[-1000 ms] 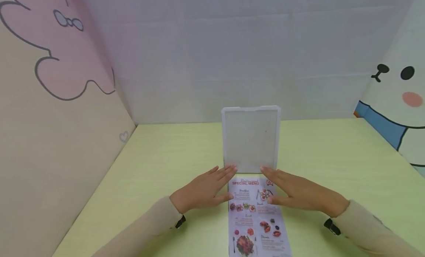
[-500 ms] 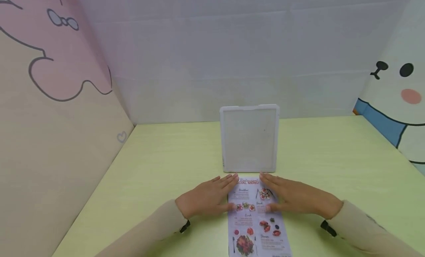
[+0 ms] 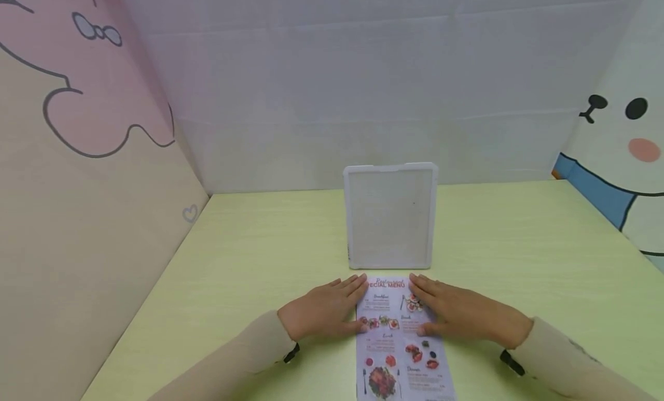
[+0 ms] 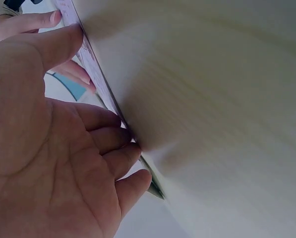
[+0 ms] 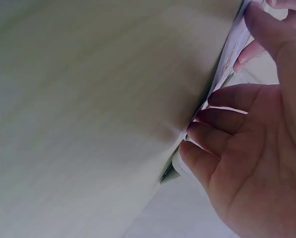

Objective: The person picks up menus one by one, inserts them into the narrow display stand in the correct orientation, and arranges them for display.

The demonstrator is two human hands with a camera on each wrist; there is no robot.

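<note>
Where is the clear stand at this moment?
In the head view, the clear stand is upright at the table's middle, just behind the menu sheet, beyond the left hand and right hand.

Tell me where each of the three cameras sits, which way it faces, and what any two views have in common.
Head: worn on the head, looking forward and down at the table, the menu sheet and the upright clear stand; both hands and sleeves show.
Left wrist: close under the left hand, looking along the table; palm and fingers fill it.
Right wrist: mirrored, under the right hand.
Shared: all three show the menu sheet's edge under the fingertips; the left wrist view also catches the right hand's fingers.
</note>
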